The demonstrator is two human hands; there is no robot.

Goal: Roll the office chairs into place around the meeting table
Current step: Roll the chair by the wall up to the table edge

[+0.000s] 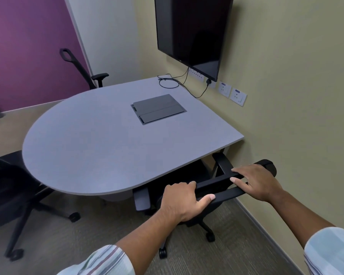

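Three chairs (216, 187) around grey table (99, 147)

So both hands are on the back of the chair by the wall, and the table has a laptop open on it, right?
Not quite. The head view shows both the left hand and right hand on the chair by the wall, but the table has no open laptop, only a closed flat grey cover.

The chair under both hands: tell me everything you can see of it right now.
The black office chair looks like plastic and metal. It is pushed in at the near edge of the grey table, beside the wall, its seat mostly hidden under the top. Its backrest top bar tilts toward the camera. The left hand wraps that bar; the right hand rests on it. An armrest, star base and casters show on carpet.
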